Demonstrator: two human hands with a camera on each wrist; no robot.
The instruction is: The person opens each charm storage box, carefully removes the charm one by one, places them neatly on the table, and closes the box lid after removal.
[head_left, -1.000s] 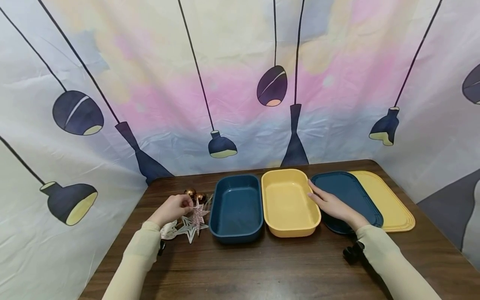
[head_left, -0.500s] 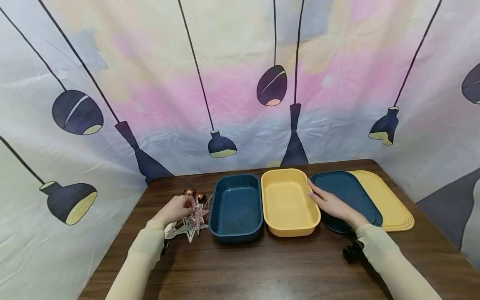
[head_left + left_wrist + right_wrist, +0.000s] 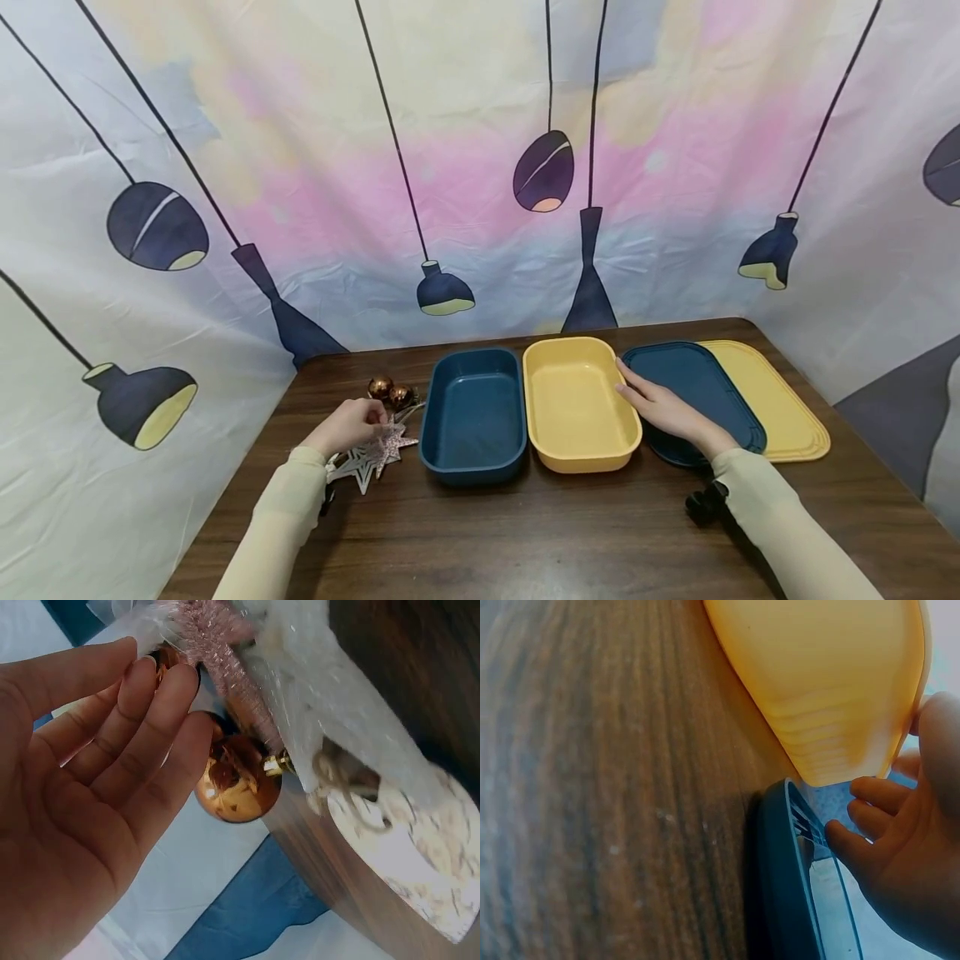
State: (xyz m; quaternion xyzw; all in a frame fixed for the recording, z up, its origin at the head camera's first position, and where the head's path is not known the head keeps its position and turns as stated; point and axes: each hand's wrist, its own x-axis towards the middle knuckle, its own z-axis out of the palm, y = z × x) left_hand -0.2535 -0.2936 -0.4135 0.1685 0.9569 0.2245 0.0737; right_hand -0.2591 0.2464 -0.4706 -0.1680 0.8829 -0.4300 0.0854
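Note:
In the head view, my left hand is over a cluster of ornaments at the left, thumb and index finger pinching the upper part of a pink glittery star. Beneath it lies a silver openwork star. Two shiny copper balls sit just behind, one also seen past my fingertips as a copper ball in the left wrist view. A pale patterned ornament with twine shows there too. My right hand rests with extended fingers on the right rim of a yellow container.
A blue container stands between the ornaments and the yellow container. To the right lie a blue lid and a yellow lid, overlapping. All are on a dark wooden table before a printed cloth.
The pink star has tilted and shifted slightly toward me and left, and the silver star has turned with it. My right hand and both containers have stayed still.

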